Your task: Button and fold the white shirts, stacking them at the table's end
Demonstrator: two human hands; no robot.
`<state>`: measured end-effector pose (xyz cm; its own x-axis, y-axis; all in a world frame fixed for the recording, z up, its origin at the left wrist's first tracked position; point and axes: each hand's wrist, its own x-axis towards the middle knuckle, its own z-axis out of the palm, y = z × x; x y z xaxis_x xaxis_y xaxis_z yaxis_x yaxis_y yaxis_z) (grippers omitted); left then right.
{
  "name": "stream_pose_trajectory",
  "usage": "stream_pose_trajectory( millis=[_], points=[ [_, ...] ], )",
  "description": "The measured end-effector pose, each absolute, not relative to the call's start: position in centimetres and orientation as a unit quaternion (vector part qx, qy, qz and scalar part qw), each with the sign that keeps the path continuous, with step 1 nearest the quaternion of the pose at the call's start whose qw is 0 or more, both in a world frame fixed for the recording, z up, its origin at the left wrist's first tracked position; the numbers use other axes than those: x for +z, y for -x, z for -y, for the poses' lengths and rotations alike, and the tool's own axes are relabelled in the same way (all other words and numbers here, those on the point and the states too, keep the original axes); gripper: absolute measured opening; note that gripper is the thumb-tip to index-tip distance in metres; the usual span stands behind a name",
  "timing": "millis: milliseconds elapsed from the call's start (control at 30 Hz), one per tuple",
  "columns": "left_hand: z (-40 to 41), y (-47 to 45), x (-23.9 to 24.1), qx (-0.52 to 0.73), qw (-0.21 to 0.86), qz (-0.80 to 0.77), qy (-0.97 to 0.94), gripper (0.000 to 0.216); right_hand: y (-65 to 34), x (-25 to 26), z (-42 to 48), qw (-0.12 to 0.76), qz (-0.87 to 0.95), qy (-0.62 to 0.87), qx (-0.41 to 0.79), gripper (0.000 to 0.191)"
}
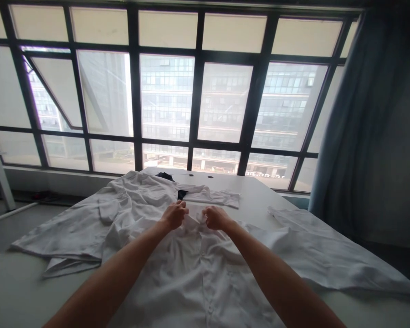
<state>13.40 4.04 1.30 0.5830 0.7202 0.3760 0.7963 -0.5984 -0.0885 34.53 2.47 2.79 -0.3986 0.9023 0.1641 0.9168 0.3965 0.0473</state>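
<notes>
A white button-up shirt [187, 273] lies spread on the white table with its collar end away from me and its button front running toward me. My left hand [175, 214] is closed on the left side of the collar [193, 222]. On the opposite side my right hand [216, 217] pinches the collar too, fingers curled inward. The shirt's right sleeve [314, 255] stretches out across the table. Left of my left hand lies another crumpled white garment [123, 200]. What the fingertips cover of the collar is hidden.
Beyond my hands lies a folded white cloth piece [212, 197], with a small dark item [182, 194] beside it. The white table [253, 187] reaches toward large windows [167, 100]. A dark curtain [358, 136] hangs at the right; a white table leg [3, 182] stands at left.
</notes>
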Motion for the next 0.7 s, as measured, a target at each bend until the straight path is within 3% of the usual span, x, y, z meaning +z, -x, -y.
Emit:
stream_pose_trajectory(
  millis=[67, 167, 267, 400, 467, 567, 633, 700],
  points=[
    [-3.8, -12.9, 1.1, -0.191, 0.128, 0.436, 0.87, 0.022, -35.4, 3.3, -1.4, 0.059, 0.83, 0.55, -0.074, 0.023],
    [-3.7, -12.6, 0.7, -0.282, 0.052, 0.471, 0.834, 0.03, -36.6, 4.0, 0.3, 0.056, 0.816, 0.572, -0.055, 0.024],
    [-3.7, -12.6, 0.3, -0.328, -0.074, 0.516, 0.788, 0.033, -37.3, 4.6, 1.5, 0.035, 0.804, 0.594, 0.021, 0.044],
    [-3.7, -13.2, -0.5, -0.38, -0.16, 0.555, 0.722, 0.018, -37.2, 5.1, 2.2, 0.03, 0.787, 0.61, 0.082, 0.068],
    [-3.6, -13.5, -0.8, -0.433, -0.202, 0.549, 0.686, 0.013, -37.1, 5.3, 2.3, 0.019, 0.774, 0.628, 0.08, 0.063],
    [-3.3, -13.8, -0.8, -0.502, -0.313, 0.509, 0.625, 0.028, -37.0, 5.1, 2.2, 0.009, 0.748, 0.662, 0.043, 0.036],
    [-3.1, -13.9, -0.2, -0.525, -0.417, 0.454, 0.586, 0.034, -37.0, 4.6, 1.8, 0.071, 0.731, 0.679, -0.003, 0.03],
    [-2.7, -13.9, 0.6, -0.518, -0.508, 0.4, 0.559, 0.034, -37.2, 3.8, 1.1, 0.183, 0.717, 0.671, -0.038, 0.048]
  ],
)
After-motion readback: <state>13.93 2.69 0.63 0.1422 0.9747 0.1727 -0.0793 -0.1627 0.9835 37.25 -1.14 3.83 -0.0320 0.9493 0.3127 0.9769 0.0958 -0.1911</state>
